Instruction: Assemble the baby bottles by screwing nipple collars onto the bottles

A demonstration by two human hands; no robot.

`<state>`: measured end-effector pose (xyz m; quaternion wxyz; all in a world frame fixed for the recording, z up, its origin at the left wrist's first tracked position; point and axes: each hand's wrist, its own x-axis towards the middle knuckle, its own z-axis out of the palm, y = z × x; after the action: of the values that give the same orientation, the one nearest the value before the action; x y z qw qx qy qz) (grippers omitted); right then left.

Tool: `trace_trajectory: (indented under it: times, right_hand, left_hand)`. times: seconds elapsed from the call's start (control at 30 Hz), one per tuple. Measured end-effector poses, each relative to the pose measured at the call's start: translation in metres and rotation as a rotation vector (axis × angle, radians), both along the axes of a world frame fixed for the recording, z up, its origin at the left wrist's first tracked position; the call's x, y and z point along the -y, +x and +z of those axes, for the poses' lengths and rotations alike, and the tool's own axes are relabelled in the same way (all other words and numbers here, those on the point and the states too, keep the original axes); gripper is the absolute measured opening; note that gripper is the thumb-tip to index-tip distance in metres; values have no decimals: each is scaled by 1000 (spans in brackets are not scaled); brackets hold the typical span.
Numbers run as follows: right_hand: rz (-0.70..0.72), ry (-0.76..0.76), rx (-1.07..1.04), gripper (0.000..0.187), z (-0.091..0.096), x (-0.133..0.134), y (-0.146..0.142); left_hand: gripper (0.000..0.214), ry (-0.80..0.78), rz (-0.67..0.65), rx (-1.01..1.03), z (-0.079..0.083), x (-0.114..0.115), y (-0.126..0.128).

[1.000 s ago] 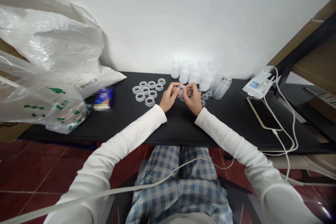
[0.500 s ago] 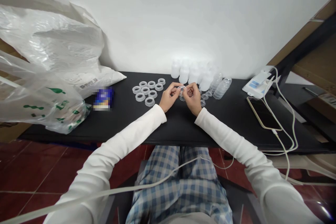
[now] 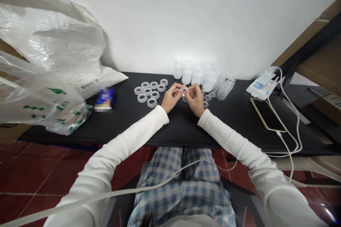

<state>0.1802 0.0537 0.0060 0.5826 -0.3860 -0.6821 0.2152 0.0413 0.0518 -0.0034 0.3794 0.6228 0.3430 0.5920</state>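
Observation:
My left hand [image 3: 171,98] and my right hand [image 3: 195,99] meet over the black table [image 3: 122,124], both pinched on one small clear plastic ring [image 3: 183,90] held between their fingertips. Left of my hands, several clear rings [image 3: 149,91] lie flat in a cluster. Just past my right hand lie a few small clear pieces [image 3: 207,98]. Behind them, several white plastic bottles [image 3: 194,72] stand against the wall, and a stack of clear caps [image 3: 225,88] lies on its side.
Large plastic bags [image 3: 45,74] cover the table's left end, with a blue packet [image 3: 105,100] beside them. On the right lie a phone [image 3: 268,114] with a white cable [image 3: 289,120] and a white box [image 3: 262,84]. A wooden shelf stands at far right.
My fingers have drawn closer together on the ring; the hands stay in the same place. Nothing else on the table has moved.

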Motion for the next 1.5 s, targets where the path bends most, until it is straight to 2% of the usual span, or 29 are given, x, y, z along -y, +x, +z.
trace_trajectory:
  times: [0.23,0.37,0.57,0.73,1.03,1.2,1.5]
  right_hand:
    - [-58,103,133,21,0,0,4]
    - [-90,127,170,23,-1,-2,5]
    - [-27,62,139,25,3,0,4]
    - [-18,33,103,27,2,-1,4]
    - [-137,220,347,12,0,-4,9]
    - [-138,214,388,17,1,-4,9]
    - [-109,255,417,19,-6,-7,8]
  left_hand:
    - [43,33,-25,4,7,2,-2]
    - [42,43,-13,-14,5,1,-2]
    - [39,43,31,-55,-3,-1,-2]
    - [38,26,29,-57,-2,-2,-2]
    - [41,32,-97,46,6,0,-3]
    - [51,34,-86,63,-2,-4,-1]
    - [42,73,11,55,-15,-14,1]
